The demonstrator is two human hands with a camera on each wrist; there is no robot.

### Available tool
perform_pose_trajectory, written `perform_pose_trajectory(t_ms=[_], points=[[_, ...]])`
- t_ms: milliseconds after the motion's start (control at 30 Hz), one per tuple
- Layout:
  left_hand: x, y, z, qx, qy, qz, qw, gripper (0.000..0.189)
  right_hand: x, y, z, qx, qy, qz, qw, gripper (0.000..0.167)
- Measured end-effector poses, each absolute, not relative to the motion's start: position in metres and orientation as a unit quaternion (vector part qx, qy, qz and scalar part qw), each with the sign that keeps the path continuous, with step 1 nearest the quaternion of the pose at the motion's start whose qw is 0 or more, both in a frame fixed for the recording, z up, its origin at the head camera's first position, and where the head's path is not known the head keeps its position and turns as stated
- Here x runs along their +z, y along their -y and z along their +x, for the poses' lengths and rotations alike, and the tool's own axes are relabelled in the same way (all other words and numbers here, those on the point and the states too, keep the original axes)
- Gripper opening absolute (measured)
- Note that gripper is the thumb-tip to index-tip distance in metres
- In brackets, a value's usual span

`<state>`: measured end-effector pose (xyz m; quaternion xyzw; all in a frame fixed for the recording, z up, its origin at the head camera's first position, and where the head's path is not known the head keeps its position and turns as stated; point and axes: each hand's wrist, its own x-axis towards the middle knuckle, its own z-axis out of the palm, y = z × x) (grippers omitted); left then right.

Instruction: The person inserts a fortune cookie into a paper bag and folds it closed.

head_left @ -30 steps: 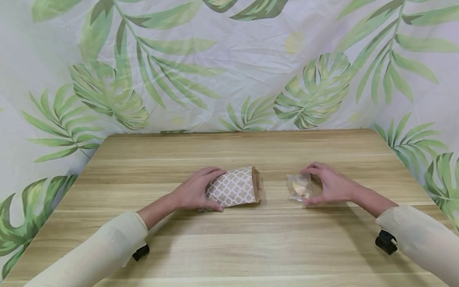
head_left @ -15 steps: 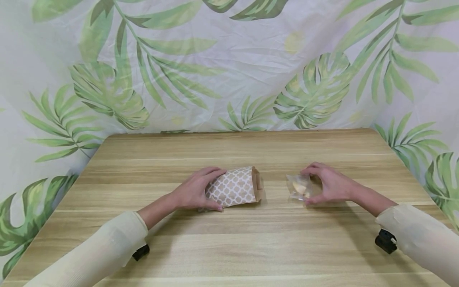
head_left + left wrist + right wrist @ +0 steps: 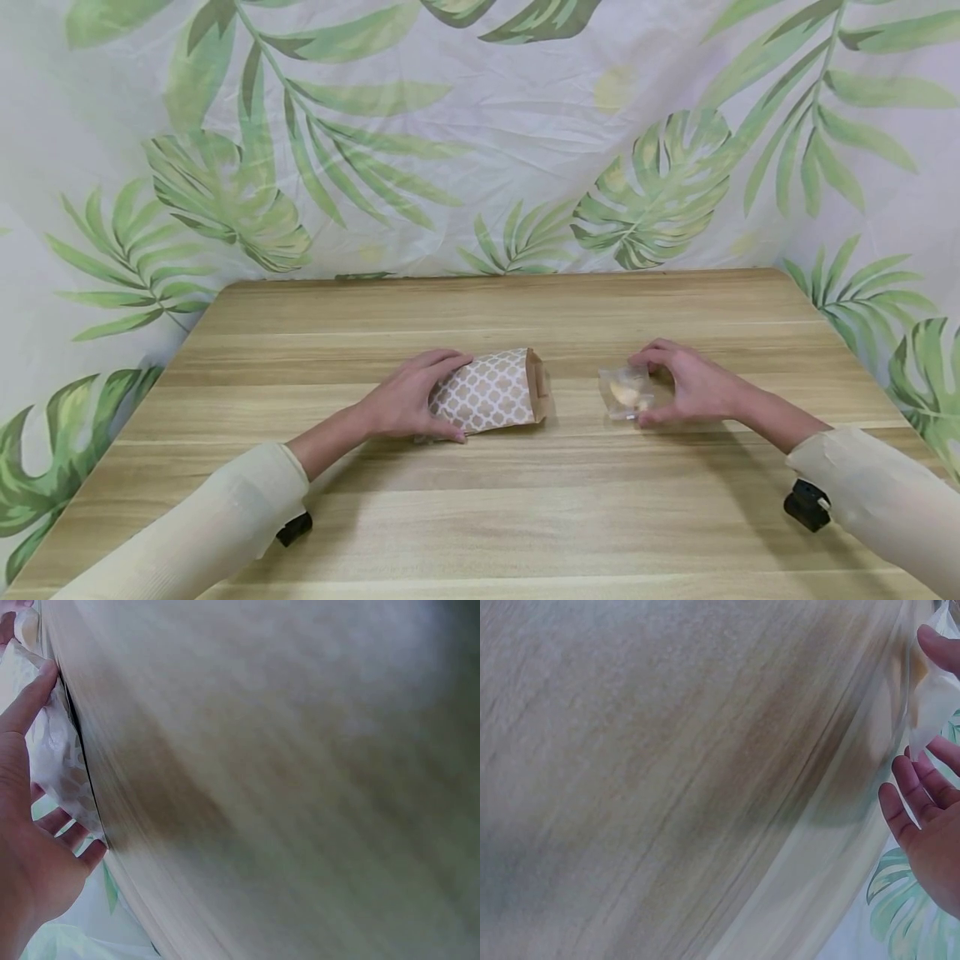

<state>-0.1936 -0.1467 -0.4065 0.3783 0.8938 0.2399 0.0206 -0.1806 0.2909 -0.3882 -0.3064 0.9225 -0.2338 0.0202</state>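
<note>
My left hand (image 3: 411, 398) grips the closed end of a paper bag (image 3: 483, 390), tan with a white lattice print, thumb on the near side and fingers on the far side. The bag lies on its side with its open mouth facing right. In the left wrist view, thumb and fingers spread around the pale bag (image 3: 56, 754). A short gap to the right, my right hand (image 3: 693, 385) holds a small clear plastic packet (image 3: 624, 393) by its right side between thumb and fingers. A pale yellow, cookie-like piece shows inside it. The right wrist view catches only part of the packet (image 3: 936, 705).
Both hands work over a wooden table (image 3: 480, 508), whose far edge meets a leaf-printed cloth (image 3: 517, 150). Black wrist devices, one on the left (image 3: 295, 528) and one on the right (image 3: 807, 505), hang below the sleeves.
The clear packet has tilted slightly in my right hand, and the piece inside shows at a different angle. My left hand and the paper bag have stayed in place.
</note>
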Motion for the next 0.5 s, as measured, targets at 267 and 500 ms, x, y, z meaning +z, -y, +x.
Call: perform_pose_trajectory(t_ms=[267, 500], points=[[-0.4059, 0.147, -0.1932, 0.237, -0.894, 0.38, 0.02, 0.107, -0.3884, -0.2916, -0.1798, -0.247, -0.919, -0.306, 0.026, 0.074], [-0.405, 0.1466, -0.1933, 0.238, -0.895, 0.376, 0.027, 0.108, -0.3867, -0.2881, -0.18, -0.269, -0.914, -0.302, 0.02, 0.071]])
